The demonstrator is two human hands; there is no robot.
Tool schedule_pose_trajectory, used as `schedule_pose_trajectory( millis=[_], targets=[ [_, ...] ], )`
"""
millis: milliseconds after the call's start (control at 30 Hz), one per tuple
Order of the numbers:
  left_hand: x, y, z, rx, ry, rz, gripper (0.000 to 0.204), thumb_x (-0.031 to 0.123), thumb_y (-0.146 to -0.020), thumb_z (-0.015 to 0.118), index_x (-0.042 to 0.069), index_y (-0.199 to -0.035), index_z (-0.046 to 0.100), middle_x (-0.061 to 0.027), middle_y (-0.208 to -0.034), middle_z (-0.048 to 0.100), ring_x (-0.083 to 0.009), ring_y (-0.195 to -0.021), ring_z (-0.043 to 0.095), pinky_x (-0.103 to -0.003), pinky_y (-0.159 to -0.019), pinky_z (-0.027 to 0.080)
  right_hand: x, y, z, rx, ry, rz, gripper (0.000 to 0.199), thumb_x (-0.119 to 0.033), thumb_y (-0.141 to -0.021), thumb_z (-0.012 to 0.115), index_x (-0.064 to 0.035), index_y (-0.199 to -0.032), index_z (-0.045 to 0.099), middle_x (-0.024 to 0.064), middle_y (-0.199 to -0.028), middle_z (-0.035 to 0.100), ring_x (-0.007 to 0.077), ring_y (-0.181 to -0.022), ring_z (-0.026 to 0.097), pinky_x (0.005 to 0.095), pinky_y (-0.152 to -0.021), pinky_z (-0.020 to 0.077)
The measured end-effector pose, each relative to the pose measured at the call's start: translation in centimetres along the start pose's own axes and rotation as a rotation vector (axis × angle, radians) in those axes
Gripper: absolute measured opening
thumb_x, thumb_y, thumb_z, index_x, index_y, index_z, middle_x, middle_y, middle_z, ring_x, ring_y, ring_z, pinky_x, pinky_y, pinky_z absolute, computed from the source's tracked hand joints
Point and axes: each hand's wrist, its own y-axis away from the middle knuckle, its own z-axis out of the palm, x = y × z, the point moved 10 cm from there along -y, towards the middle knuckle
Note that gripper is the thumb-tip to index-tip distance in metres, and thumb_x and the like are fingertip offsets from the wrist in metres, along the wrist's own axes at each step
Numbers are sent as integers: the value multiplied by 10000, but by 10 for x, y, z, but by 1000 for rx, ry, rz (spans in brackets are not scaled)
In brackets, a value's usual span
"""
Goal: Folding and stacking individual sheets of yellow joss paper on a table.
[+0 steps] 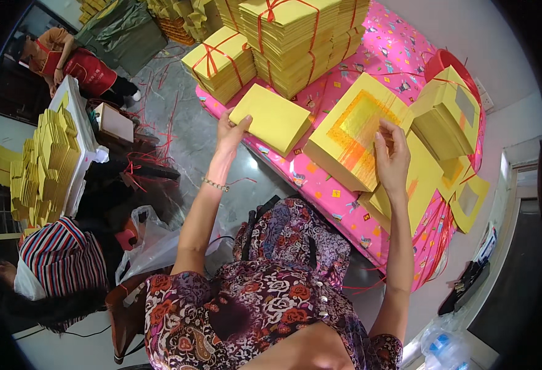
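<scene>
My left hand (pixel 234 128) grips the near left end of a folded bundle of yellow paper (pixel 277 117), its thumb on top and its other fingers mostly hidden. The bundle is over the near edge of the table. Over a tall stack of yellow paper (pixel 345 163), my right hand (pixel 393 151) has its fingers loosely curled and apart, with nothing seen between them. A gold foil square (pixel 362 122) with an orange border is on the top sheet of that stack. Whether my right fingertips touch the sheet, I cannot tell.
Bundles tied with red ribbon (pixel 286 46) stand at the back of the pink patterned table cover (pixel 320 179). More yellow paper (pixel 449 117) and a red basin (pixel 446 65) are at the right. Two people work at the left beside piled yellow paper (pixel 46 160). Red ribbon litters the floor.
</scene>
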Motion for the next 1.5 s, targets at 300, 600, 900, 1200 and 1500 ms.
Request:
schedule_pose_trajectory(
  millis=[300,600,900,1200,1500],
  targets=[
    [3,2,7,53,-192,80,477,85,-886,728,-1,-1278,471,-101,-1001,688,-157,-816,687,-274,-615,569,-1,3,4,9,51,-46,258,-92,-965,593,22,-1197,601,142,-1059,608,246,-1020,641,345,-919,521],
    [19,-1,0,157,-567,413,517,166,-791,779,5,-1224,547,-232,-1028,693,-363,-930,698,-426,-809,551,-11,3,11,8,70,-122,244,-81,-956,594,9,-1183,599,145,-1059,595,265,-1021,634,356,-915,515],
    [48,23,23,189,-952,443,616,170,-743,779,-6,-1269,511,-272,-1215,564,-424,-1141,526,-480,-951,438,-4,7,11,13,209,-184,236,-65,-948,600,8,-1172,596,146,-1083,590,280,-1027,613,364,-912,501],
    [34,23,38,52,-1033,659,334,174,-899,615,151,-1229,665,-205,-1342,524,-390,-1214,471,-499,-1051,350,-6,6,16,3,199,-158,229,-71,-970,585,7,-1185,593,138,-1089,584,260,-1025,605,357,-913,504],
    [41,25,61,11,-1182,767,285,206,-927,595,167,-1199,671,-176,-1387,507,-416,-1273,430,-538,-1075,333,-1,12,-4,33,126,-65,229,-73,-972,584,-4,-1190,599,130,-1124,585,248,-1024,608,346,-912,504]
  ],
)
